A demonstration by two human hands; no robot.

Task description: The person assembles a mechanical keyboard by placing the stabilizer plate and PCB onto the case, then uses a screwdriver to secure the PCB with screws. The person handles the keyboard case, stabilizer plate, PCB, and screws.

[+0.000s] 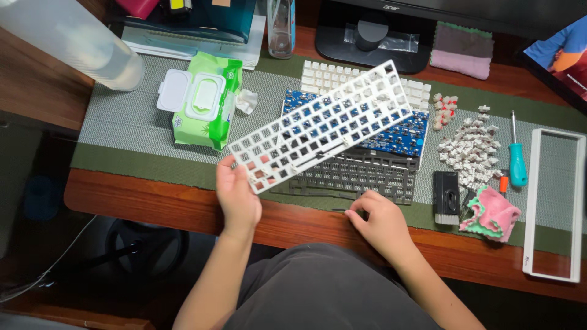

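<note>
Head view, looking down: the left hand [237,194] pinches the near corner of a white keyboard plate [321,125], holding it tilted above a blue circuit board [400,137] and a dark foam sheet [361,177] on the counter [153,201]. The right hand [379,223] rests with its fingers curled at the near edge of that sheet, gripping nothing. Loose key switches [471,150], a teal screwdriver [517,162] and a pack of wet wipes [202,107] lie nearby.
</note>
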